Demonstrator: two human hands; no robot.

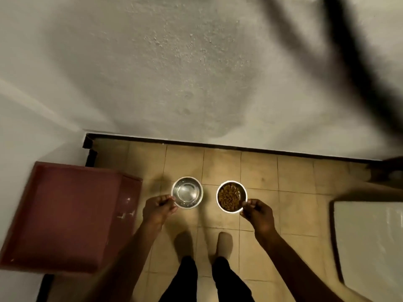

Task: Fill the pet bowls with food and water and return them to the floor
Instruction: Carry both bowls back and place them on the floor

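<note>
A pale wall (174, 73) faces me above the tan tile floor (272, 182), a red box (65, 214) to my left. My left hand (156, 211) pinches the water bowl (187, 192) by its rim; my right hand (258, 213) pinches the food bowl (231, 196), both above the floor ahead of my feet.

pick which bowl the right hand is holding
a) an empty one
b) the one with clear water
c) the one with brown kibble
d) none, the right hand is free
c: the right hand pinches the rim of the bowl of brown kibble, while the left hand has its grip on the rim of the water bowl.
</note>
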